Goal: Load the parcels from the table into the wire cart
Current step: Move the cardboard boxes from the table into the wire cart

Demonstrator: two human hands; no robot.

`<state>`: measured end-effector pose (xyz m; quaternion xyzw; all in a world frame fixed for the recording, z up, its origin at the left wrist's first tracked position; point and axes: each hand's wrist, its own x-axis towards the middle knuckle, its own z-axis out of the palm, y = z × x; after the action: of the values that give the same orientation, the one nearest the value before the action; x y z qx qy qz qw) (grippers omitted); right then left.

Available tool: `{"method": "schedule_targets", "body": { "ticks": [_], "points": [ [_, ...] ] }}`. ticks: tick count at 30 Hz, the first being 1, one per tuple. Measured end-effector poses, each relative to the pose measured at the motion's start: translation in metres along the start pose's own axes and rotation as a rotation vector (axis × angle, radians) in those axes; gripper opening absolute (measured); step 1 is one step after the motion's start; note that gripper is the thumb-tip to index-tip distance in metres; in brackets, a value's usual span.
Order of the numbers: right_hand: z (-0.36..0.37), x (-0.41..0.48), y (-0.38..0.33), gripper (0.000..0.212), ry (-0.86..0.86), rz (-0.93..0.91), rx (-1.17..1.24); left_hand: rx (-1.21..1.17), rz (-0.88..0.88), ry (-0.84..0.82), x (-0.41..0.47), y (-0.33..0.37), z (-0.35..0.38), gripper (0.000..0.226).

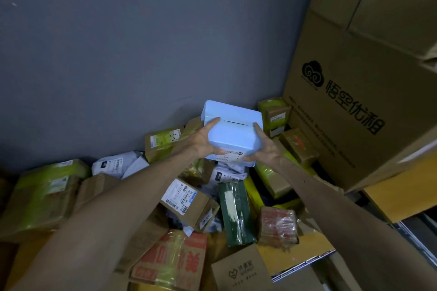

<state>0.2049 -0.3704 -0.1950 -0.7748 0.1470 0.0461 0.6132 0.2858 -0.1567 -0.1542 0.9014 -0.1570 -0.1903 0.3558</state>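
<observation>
blue box (pixel 233 130) | between both palms | left hand (pixel 205 142), right hand (pixel 263 146) gripping

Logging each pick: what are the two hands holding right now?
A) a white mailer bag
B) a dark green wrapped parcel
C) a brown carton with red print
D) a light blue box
D: the left hand and the right hand grip the light blue box from either side.
</observation>
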Motion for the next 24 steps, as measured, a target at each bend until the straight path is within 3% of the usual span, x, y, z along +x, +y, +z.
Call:
{"method": "schedule_targets", "body": {
  "ticks": [5, 13, 24],
  "points": [
    [-0.013, -0.016, -0.010, 0.118, -0.027, -0.086, -0.018, -0.074, 0.023, 0.033, -0.017, 0.016, -0.004, 0.107],
    [-0.018, -0.046, -0.050, 0.117, 0.034, -0.149, -0.389, -0.168, 0.093, 0.093, -0.052, 0.016, -0.011, 0.106],
    [0.020, -0.112, -0.081, 0.118, 0.181, -0.154, -0.520, -0.134, 0.202, 0.047, -0.093, 0.007, -0.040, 0.108]
  ]
}}
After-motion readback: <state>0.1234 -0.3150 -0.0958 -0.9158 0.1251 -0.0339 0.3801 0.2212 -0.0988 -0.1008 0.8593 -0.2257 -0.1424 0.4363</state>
